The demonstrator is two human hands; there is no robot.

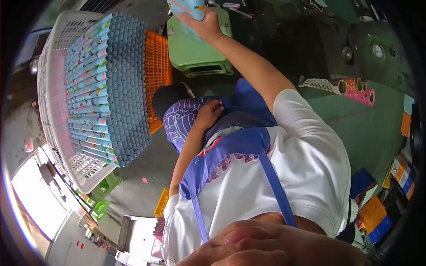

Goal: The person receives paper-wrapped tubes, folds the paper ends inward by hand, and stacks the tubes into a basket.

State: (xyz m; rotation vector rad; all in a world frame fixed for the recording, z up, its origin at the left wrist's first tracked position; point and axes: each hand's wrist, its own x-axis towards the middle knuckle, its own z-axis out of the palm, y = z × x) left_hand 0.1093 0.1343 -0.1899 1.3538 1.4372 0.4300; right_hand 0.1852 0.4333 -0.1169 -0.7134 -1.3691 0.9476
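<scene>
My right hand (205, 25) is at the top edge of the view, over a green plastic stool (195, 60). It is closed around a light-blue printed tube (188, 8), whose far part is cut off by the frame. My left hand (209, 114) lies on my lap against the blue apron (237, 144), fingers loosely bent, with nothing visible in it. To the left, many light-blue printed tubes (126, 88) are stacked with their round ends facing me. They lie in a white plastic basket (84, 175).
An orange crate (157, 75) stands between the stacked tubes and the stool. Several patterned rolls (355, 88) lie on the green floor to the right. Dark machinery with a round gauge (378, 51) is at the upper right. A green chair (101, 208) stands at lower left.
</scene>
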